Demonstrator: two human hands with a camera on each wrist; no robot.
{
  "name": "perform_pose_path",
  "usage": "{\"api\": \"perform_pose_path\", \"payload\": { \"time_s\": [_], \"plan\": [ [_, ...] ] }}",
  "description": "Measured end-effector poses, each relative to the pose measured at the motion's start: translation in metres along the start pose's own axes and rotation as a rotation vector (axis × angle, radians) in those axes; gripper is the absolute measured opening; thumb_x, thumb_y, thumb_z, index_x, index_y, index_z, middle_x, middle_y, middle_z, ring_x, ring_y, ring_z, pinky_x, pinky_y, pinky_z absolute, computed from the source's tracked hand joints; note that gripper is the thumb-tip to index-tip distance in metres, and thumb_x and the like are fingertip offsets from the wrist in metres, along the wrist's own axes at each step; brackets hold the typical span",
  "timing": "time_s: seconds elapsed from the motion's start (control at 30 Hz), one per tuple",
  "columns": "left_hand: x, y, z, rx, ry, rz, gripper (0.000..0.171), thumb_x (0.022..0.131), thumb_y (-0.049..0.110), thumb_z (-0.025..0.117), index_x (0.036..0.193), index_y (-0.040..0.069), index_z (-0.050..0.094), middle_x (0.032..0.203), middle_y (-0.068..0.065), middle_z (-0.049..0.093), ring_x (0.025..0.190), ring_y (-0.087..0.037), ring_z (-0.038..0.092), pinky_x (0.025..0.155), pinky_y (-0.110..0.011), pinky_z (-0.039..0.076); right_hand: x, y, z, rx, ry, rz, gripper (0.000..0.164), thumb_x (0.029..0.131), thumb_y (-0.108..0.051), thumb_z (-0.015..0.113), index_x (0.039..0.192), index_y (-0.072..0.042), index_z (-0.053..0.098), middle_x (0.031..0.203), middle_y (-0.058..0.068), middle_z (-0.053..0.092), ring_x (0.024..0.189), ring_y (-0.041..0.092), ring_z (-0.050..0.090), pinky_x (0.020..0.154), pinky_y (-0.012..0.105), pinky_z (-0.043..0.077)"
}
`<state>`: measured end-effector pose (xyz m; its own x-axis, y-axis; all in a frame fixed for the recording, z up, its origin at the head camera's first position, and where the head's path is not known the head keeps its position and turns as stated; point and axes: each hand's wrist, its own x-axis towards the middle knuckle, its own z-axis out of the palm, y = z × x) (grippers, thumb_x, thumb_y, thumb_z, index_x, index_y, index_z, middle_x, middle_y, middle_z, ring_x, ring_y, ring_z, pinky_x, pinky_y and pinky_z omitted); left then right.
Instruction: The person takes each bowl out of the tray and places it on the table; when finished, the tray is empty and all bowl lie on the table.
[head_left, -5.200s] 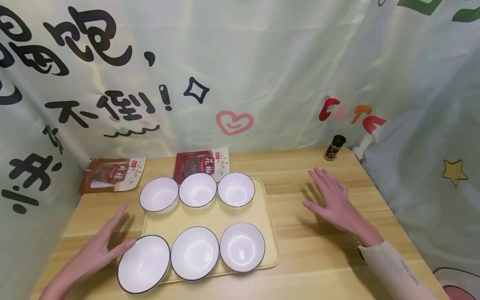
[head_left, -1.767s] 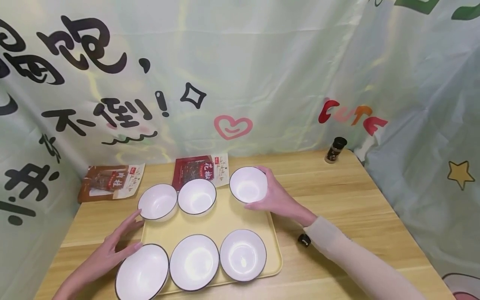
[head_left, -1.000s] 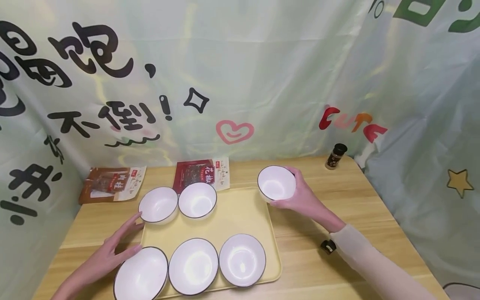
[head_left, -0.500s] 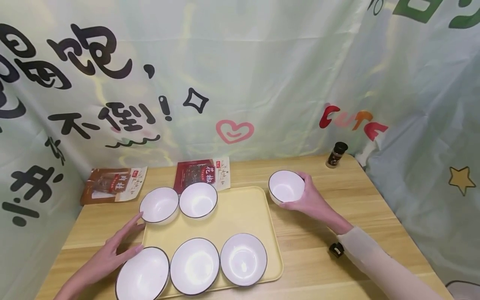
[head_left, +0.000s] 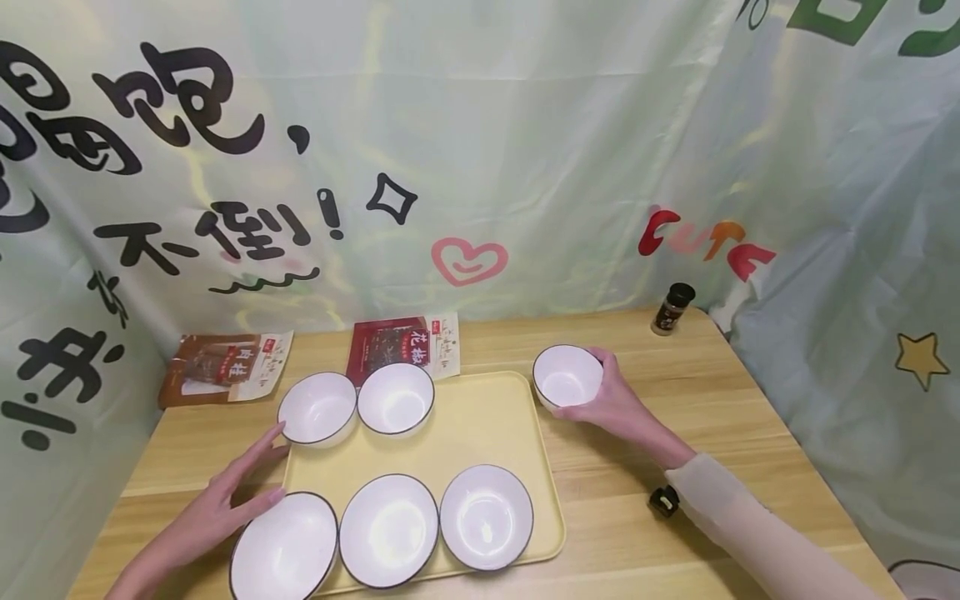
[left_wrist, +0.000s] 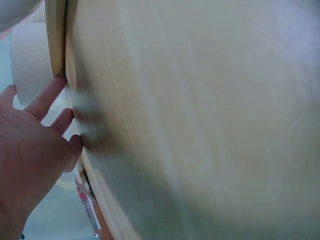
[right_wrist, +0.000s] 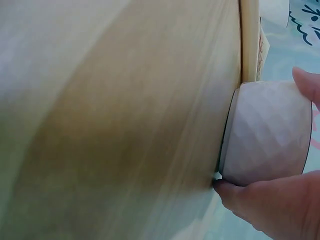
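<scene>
My right hand (head_left: 624, 408) grips a white dark-rimmed bowl (head_left: 567, 377) by its right side, just off the tray's right edge. In the right wrist view that bowl (right_wrist: 270, 135) shows a faceted outside, its base close over the wooden table. My left hand (head_left: 213, 510) spreads beside the tray's left edge, index fingertip at the back-left bowl (head_left: 318, 408) and thumb at the rim of the front-left bowl (head_left: 285, 546). On the yellow tray (head_left: 480, 437) are also a back bowl (head_left: 396, 398) and two front bowls, one in the middle (head_left: 388, 531) and one at right (head_left: 486, 517).
A brown spice packet (head_left: 223, 368) lies at the table's back left, and a red one (head_left: 403, 346) behind the tray. A black-capped spice jar (head_left: 672, 308) stands at the back right. Printed cloth (head_left: 570, 167) hangs along the back and sides.
My right hand reached in from the right, took the back-right bowl, lifted it rightward off the tray and lowered it to the table. My left hand moved slightly toward the back-left bowl.
</scene>
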<state>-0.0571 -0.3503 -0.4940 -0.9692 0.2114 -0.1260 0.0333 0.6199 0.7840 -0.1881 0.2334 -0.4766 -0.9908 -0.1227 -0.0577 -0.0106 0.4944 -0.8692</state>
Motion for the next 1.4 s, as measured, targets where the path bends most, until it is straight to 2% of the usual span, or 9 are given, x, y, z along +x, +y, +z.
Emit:
{"api": "perform_pose_path", "payload": {
  "time_s": [0.2,0.67,0.9,1.03,1.2,1.4],
  "plan": [
    [0.001,0.003,-0.003,0.010,0.003,0.000,0.087,0.110,0.027,0.068,0.177,0.038,0.014,0.165,-0.026,0.046,0.152,-0.059,0.031,0.105,-0.089,0.030,0.002,-0.003,0.004,0.030,-0.014,-0.005,0.126,0.073,-0.026,0.103,0.164,-0.001,0.019,0.158,0.030,0.040,0.137,0.048,0.052,0.110,0.059,0.046],
    [0.001,0.003,-0.002,-0.018,-0.002,-0.002,0.086,0.110,0.025,0.068,0.176,0.037,0.015,0.165,-0.027,0.045,0.152,-0.060,0.027,0.104,-0.091,0.026,0.004,-0.001,0.007,0.049,-0.047,-0.003,0.127,0.076,-0.025,0.102,0.166,-0.004,0.015,0.161,0.031,0.036,0.138,0.050,0.050,0.112,0.061,0.044],
    [-0.001,0.001,-0.001,-0.009,0.002,0.004,0.086,0.110,0.024,0.068,0.177,0.037,0.015,0.165,-0.027,0.046,0.151,-0.061,0.028,0.104,-0.091,0.028,0.000,-0.001,0.005,0.045,-0.066,0.003,0.133,0.078,-0.028,0.100,0.170,-0.007,0.007,0.165,0.032,0.030,0.140,0.051,0.048,0.113,0.062,0.042],
    [-0.001,0.001,0.000,-0.006,0.005,0.008,0.086,0.109,0.024,0.069,0.177,0.037,0.015,0.164,-0.027,0.046,0.151,-0.060,0.029,0.104,-0.090,0.028,-0.007,-0.006,0.003,0.026,-0.049,-0.014,0.134,0.081,-0.032,0.098,0.172,-0.008,0.002,0.171,0.028,0.022,0.147,0.048,0.040,0.118,0.064,0.037],
    [0.000,0.001,0.001,0.003,0.006,0.011,0.086,0.109,0.025,0.069,0.176,0.037,0.016,0.165,-0.026,0.047,0.151,-0.060,0.029,0.105,-0.090,0.029,-0.016,-0.016,0.001,0.001,0.007,-0.037,0.132,0.085,-0.038,0.095,0.174,-0.010,0.001,0.178,0.020,0.011,0.159,0.044,0.022,0.124,0.068,0.026],
    [0.001,0.002,0.001,0.000,0.007,0.013,0.086,0.109,0.025,0.069,0.176,0.037,0.016,0.165,-0.026,0.046,0.151,-0.060,0.029,0.104,-0.090,0.028,-0.024,-0.029,-0.002,-0.010,0.036,-0.061,0.127,0.088,-0.037,0.093,0.174,-0.010,0.004,0.179,0.018,0.007,0.163,0.043,0.010,0.124,0.074,0.019]
  ]
}}
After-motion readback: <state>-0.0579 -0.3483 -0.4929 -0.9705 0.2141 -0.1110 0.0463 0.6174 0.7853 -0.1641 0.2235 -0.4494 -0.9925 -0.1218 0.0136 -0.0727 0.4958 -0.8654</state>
